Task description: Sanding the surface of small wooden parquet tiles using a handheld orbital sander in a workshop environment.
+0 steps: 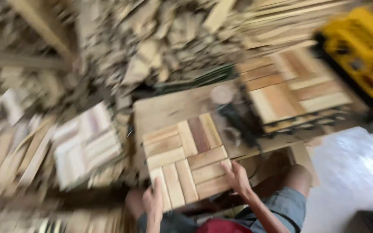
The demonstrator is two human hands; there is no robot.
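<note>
Gripping the near edge of a slatted wooden tile (185, 162), the left hand (153, 200) curls its fingers over the near-left corner, while the right hand (237, 176) lies fingers-spread on the near-right corner. The tile rests on a wooden board (169, 108) above the person's knees. Farther right sits a stack of like tiles (292, 88) — beyond it a yellow machine (361, 47). Heaped wood offcuts (152, 39) fill the far side — all blurred.
</note>
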